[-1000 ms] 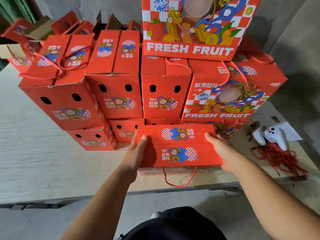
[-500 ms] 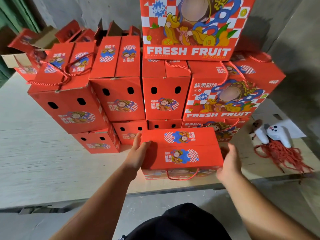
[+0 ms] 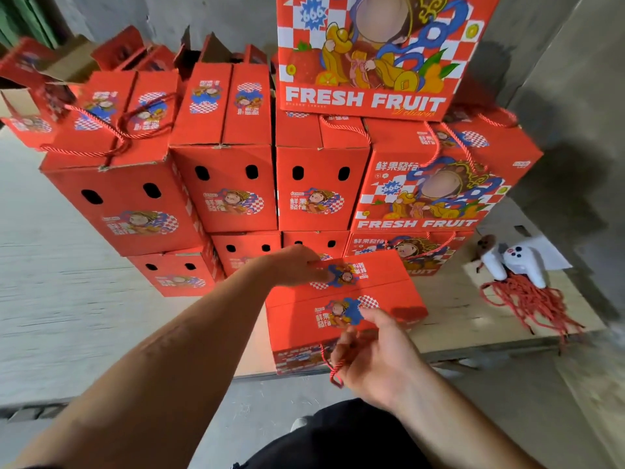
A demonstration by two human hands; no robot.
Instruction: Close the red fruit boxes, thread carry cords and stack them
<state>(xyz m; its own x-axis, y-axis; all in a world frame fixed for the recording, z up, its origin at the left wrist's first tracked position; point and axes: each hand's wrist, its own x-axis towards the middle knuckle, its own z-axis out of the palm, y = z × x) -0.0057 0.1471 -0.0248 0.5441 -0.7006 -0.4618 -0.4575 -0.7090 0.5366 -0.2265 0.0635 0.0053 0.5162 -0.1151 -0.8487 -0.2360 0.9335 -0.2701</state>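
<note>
Boxes (image 3: 223,184) are piled in rows at the back of the table (image 3: 67,299), and many of them are already shut with cords on top. One red box (image 3: 345,306) is kept at the near edge of the table, just in front of the pile, so that it can be reached with ease. Its two lid flaps are folded down flat. The left hand (image 3: 297,265) is laid on the far flap, with the fingers stretched out and nothing gripped; it looks as if the lid is being pressed down so the box is held steady. A red cord (image 3: 333,367) is seen hanging down the front of the box. The cord is pinched by the curled fingers of the right hand (image 3: 372,353), most likely so that it can be pulled up and made into a handle. More loose cords (image 3: 534,306) are heaped on the right side of the table, next to a white toy (image 3: 517,262), where they can be grabbed fast. The cord step seems to be under way, and the box is not yet stacked.
</note>
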